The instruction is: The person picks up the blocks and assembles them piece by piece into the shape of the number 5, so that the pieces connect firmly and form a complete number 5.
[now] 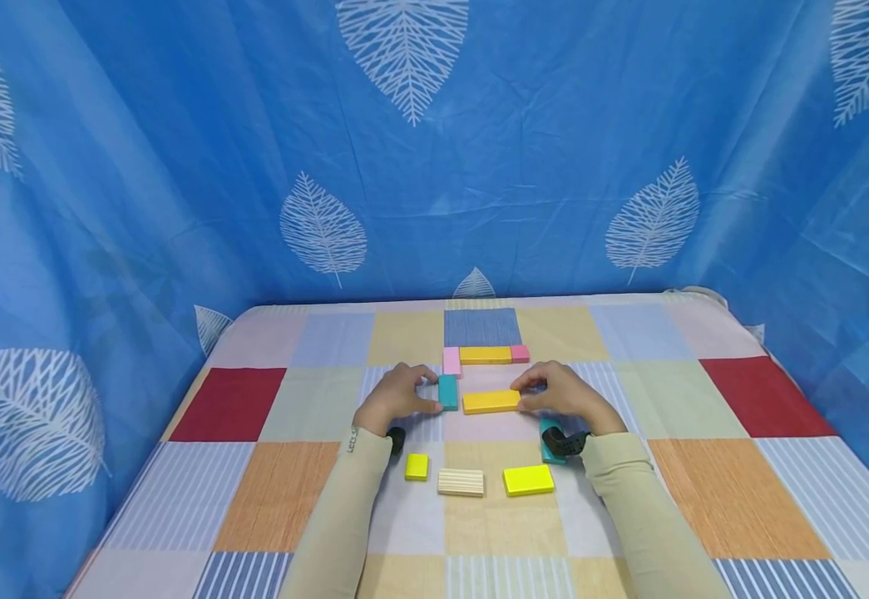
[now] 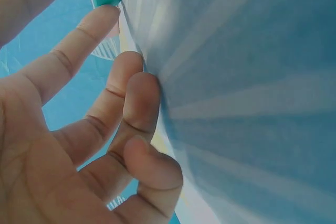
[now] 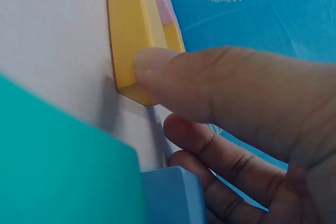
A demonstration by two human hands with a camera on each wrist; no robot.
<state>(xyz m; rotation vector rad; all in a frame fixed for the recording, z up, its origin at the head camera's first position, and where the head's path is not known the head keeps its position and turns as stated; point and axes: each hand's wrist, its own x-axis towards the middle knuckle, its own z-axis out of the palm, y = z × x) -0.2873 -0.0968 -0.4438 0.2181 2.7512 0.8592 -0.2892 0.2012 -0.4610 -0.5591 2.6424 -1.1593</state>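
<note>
My left hand (image 1: 398, 393) holds a teal block (image 1: 447, 393) lying on the patchwork cloth, thumb at its near end and index finger at its far end. In the left wrist view, the index fingertip (image 2: 107, 17) meets the teal block's corner; the other fingers bend loosely. My right hand (image 1: 567, 393) pinches the right end of a long orange block (image 1: 490, 403), its thumb (image 3: 157, 66) pressed on the near part in the right wrist view. This orange block lies right of the teal one, with a gap between them. Beyond it, a second orange block (image 1: 485, 356) lies between two pink blocks.
Nearer me lie a small yellow block (image 1: 417, 467), a ridged wooden block (image 1: 461, 482) and a larger yellow block (image 1: 528, 480). Another teal block (image 1: 551, 454) is partly hidden under the right wristband. A blue block (image 3: 173, 192) shows beside the right fingers. Blue curtains surround the table.
</note>
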